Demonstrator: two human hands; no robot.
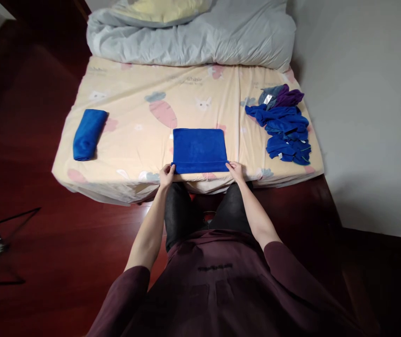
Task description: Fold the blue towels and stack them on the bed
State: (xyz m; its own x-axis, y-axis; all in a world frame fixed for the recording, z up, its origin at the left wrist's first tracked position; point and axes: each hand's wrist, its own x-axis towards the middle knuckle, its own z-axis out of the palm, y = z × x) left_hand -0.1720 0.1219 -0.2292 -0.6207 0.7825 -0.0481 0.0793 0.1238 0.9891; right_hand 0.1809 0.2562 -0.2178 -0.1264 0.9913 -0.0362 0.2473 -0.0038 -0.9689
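Note:
A blue towel (199, 146) lies flat as a rectangle near the front edge of the bed, with a narrow strip folded over along its near side. My left hand (167, 175) pinches its near left corner, and my right hand (236, 172) pinches the near right corner. Off to the left rests a blue towel roll (90, 135). On the right side of the bed sits a crumpled heap of blue cloths (286, 128), with a purple cloth (290, 97) and a grey-blue one at its far end.
The bed (126, 135) has a cream sheet printed with carrots and rabbits. A bunched grey quilt (193, 44) and a yellow pillow (165, 10) lie across its far end. A white wall (365, 117) borders the right side. Black tripod legs (2, 245) stand on the red-brown floor at left.

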